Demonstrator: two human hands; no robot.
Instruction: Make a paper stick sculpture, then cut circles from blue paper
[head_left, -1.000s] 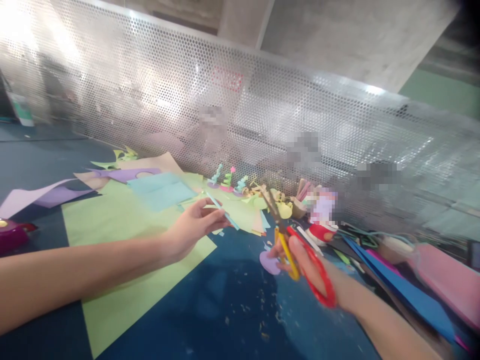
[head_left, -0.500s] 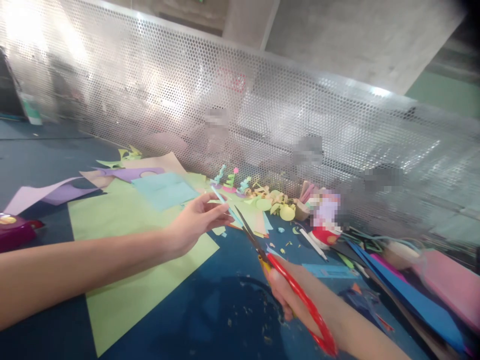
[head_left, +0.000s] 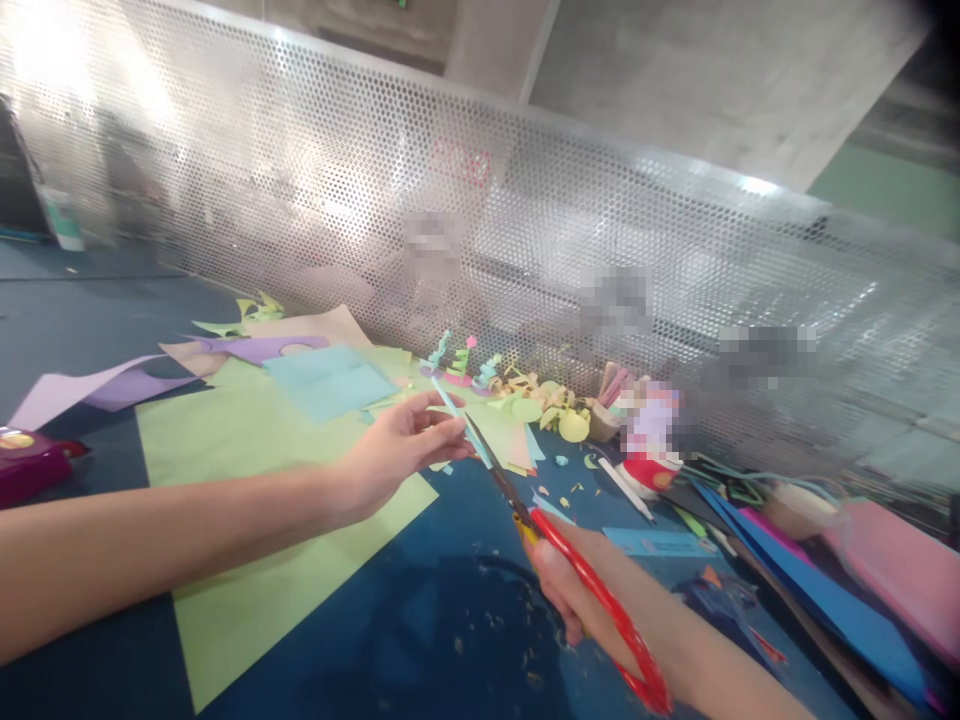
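Observation:
My left hand (head_left: pixel 412 437) pinches a narrow light-blue paper strip (head_left: pixel 448 398) between thumb and fingers, above the table. Wrapped round the red and yellow handles of a pair of scissors (head_left: pixel 589 585) is my right hand (head_left: pixel 559 575). The dark blades point up and left and meet the lower end of the strip. Whether they are cutting it cannot be made out. Below my left arm lies a large light-green paper sheet (head_left: pixel 277 600), with a light-blue sheet (head_left: pixel 330 380) on its far part.
Small curled-paper figures (head_left: pixel 459 362) and yellow paper scraps (head_left: pixel 574 425) lie along the perforated metal screen (head_left: pixel 360 170). At right are a white pen (head_left: pixel 628 490), a blue ruler (head_left: pixel 660 542), a red-and-white cup (head_left: pixel 651 472) and a pink case (head_left: pixel 904 570). A magenta tape dispenser (head_left: pixel 34 465) sits far left.
My left hand has shifted slightly right with the strip, toward the scissors. The blades now appear closer together, at the strip's lower end.

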